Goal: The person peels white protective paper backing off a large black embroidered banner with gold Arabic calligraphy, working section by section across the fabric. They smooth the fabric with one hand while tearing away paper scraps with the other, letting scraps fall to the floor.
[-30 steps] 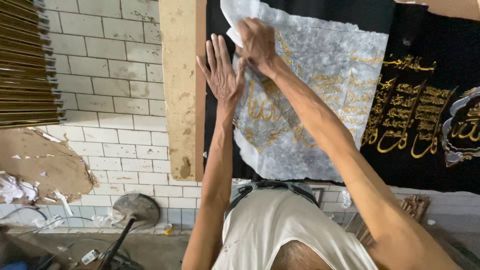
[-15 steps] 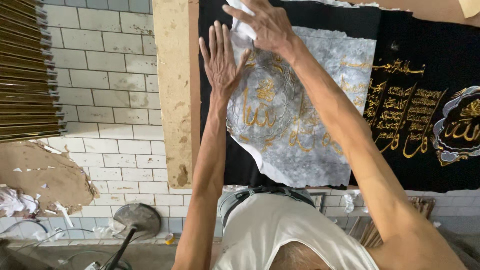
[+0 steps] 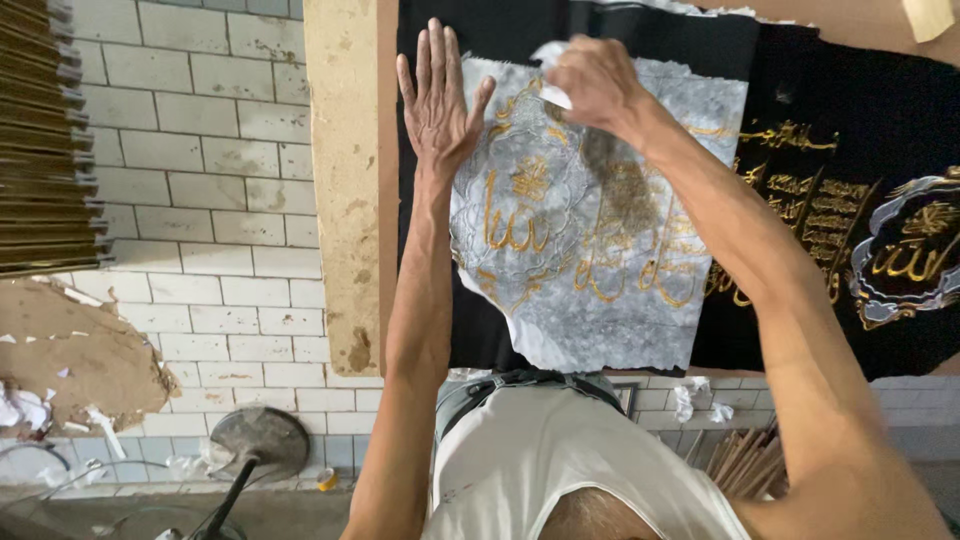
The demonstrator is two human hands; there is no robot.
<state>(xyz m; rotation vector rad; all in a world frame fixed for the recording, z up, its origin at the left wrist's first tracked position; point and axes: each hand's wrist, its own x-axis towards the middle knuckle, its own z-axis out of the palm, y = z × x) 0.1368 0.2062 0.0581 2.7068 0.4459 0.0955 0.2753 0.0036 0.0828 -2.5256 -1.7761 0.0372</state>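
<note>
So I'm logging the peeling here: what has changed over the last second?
The right hand has gone on pinching the torn top edge of the grey paper sheet and shows against more of it, and more gold embroidery shows through. The left hand stays flat, fingers spread, on the sheet's upper left edge. The black cloth is unchanged.

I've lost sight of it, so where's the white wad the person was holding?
In the head view it sits top centre, pinched in the right hand as a small white wad, against the upper edge of the grey paper sheet, right of the flat left hand.
</note>
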